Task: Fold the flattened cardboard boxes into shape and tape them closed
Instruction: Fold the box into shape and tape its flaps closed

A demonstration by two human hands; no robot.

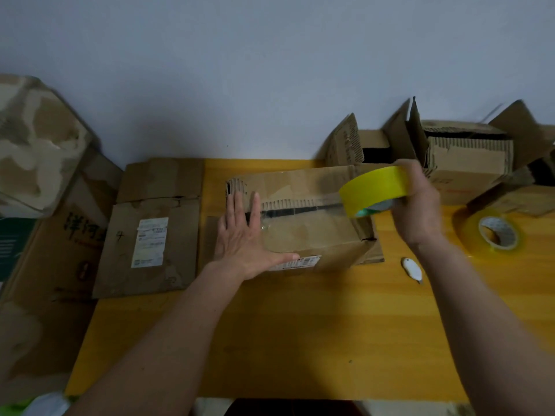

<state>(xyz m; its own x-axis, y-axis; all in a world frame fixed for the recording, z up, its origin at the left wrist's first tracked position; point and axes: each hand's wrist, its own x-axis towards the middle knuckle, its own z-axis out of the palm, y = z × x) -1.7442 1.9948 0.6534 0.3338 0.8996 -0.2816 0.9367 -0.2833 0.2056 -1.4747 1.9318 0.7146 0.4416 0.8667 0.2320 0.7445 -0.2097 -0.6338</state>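
Observation:
A folded cardboard box (pixel 312 232) stands in the middle of the yellow table (pixel 300 331), its top flaps closed with a dark seam between them. My left hand (pixel 244 235) lies flat on the box's left end, fingers straight, pressing the flaps and the tape end down. My right hand (pixel 417 205) grips a yellow tape roll (pixel 374 190) above the box's right end. A clear strip of tape runs along the seam from the left hand toward the roll.
A flattened box (pixel 150 244) with a white label lies left of the box. Several open boxes (pixel 468 163) stand at the back right. A second tape roll (pixel 492 234) and a small white cutter (pixel 413 269) lie on the right. Large cartons (pixel 39 145) stand at the left.

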